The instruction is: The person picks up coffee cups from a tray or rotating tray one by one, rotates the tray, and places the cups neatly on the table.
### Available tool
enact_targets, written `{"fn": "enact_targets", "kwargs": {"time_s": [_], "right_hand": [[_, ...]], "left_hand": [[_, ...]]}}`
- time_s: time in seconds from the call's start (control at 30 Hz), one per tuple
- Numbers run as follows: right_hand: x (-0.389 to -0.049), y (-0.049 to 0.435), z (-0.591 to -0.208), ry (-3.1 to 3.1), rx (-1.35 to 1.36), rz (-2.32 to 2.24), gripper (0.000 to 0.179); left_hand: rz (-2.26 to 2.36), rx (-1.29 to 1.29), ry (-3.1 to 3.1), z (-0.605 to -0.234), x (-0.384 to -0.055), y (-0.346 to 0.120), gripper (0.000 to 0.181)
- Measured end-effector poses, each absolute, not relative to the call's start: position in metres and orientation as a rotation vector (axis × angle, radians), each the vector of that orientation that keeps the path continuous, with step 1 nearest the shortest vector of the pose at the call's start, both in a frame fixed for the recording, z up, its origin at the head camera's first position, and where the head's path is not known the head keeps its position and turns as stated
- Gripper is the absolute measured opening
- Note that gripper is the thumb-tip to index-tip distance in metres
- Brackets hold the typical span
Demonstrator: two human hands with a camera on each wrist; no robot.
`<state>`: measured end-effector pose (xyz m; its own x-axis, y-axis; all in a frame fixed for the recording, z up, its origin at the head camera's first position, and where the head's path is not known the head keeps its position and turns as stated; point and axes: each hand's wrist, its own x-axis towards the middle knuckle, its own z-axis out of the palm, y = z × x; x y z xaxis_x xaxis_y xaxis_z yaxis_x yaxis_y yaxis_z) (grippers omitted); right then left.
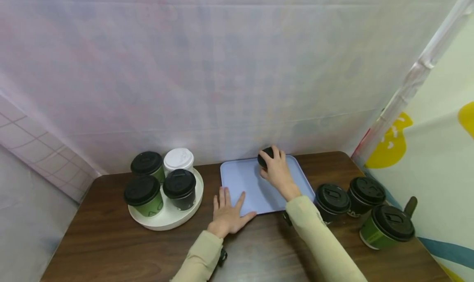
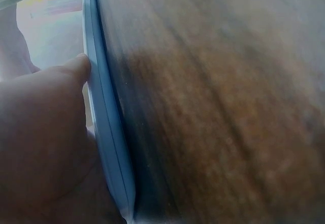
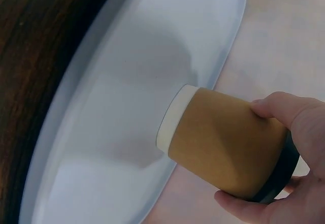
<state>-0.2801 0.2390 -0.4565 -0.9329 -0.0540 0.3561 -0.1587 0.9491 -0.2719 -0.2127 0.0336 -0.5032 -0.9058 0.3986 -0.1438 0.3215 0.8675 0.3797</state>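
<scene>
My right hand (image 1: 278,172) grips a coffee cup (image 3: 228,137) with a brown sleeve and a black lid, fingers and thumb around its upper end. The cup's white base is right at the surface of a pale blue rectangular tray (image 1: 244,179), in its far right part. With fingers spread, my left hand (image 1: 227,216) rests on the tray's near left corner. Its thumb (image 2: 76,71) lies along the tray's edge in the left wrist view.
On the left, a round white tray (image 1: 164,223) bears several lidded cups, among them a green one (image 1: 149,207) and a white-lidded one (image 1: 179,158). Two dark cups (image 1: 332,197) and a green cup (image 1: 392,222) stand on the right. A curtain (image 1: 222,88) hangs behind the table (image 1: 111,241).
</scene>
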Motion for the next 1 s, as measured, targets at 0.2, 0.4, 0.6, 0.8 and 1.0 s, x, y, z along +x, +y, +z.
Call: {"fn": "enact_targets", "kwargs": {"time_s": [0.2,0.4,0.6,0.8,1.0], "right_hand": [[-0.276,0.239,-0.454,-2.784,0.140,0.432,0.062],[-0.271,0.239,-0.455,-2.764,0.148,0.404,0.060],[-0.263,0.239,-0.449,-2.759,0.151,0.411,0.059],[-0.254,0.239,-0.445,-2.741,0.154,0.396,0.059],[-0.244,0.239,-0.443,-2.721,0.160,0.364,0.058]], "left_hand": [[0.519,0.553,2.821,-0.504,-0.212,0.034,0.082],[0.506,0.550,2.825,-0.503,-0.212,0.034,0.083],[0.517,0.550,2.822,-0.505,-0.212,0.033,0.083],[0.516,0.553,2.818,-0.505,-0.213,0.033,0.084],[0.520,0.554,2.821,-0.504,-0.213,0.033,0.083]]}}
